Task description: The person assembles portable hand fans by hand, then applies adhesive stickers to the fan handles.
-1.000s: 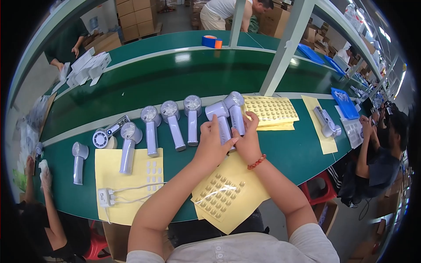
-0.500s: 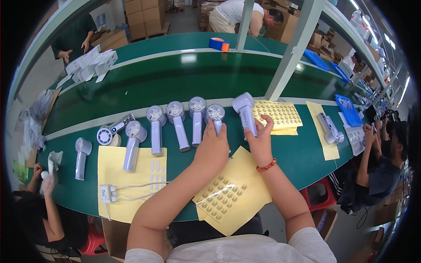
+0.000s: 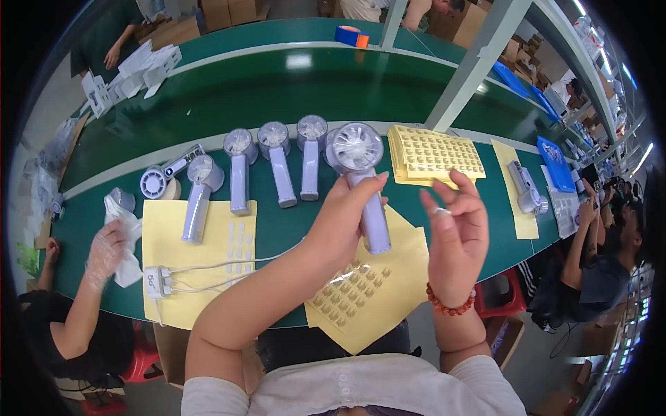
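Observation:
My left hand (image 3: 350, 211) is closed around the handle of a lilac handheld fan (image 3: 375, 225), its round clear-fronted head turned up toward me. Another lilac fan head (image 3: 331, 154) shows partly behind it. To the right, my right hand (image 3: 459, 239) is raised, fingers bent and apart; a small whitish spot near a finger cannot be made out. Below the held fan lies a yellow sticker sheet (image 3: 354, 295) with rows of small prints. Several lilac fans (image 3: 281, 177) stand in a row to the left. Beyond my right hand is a stack of yellow sticker sheets (image 3: 440, 154).
A white charger (image 3: 157, 283) with cables lies on a yellow sheet (image 3: 170, 229). At left, a co-worker's gloved hand (image 3: 105, 253) holds a white cloth (image 3: 125, 236). A metal post (image 3: 479, 62) rises behind the stack. A fan (image 3: 525, 194) and a blue tray (image 3: 555, 165) are farther right.
My right hand has let go of its fan and moved right. My left hand now grips a fan, nearer to me. The co-worker's cloth has moved right, over the leftmost fan. The view has shifted.

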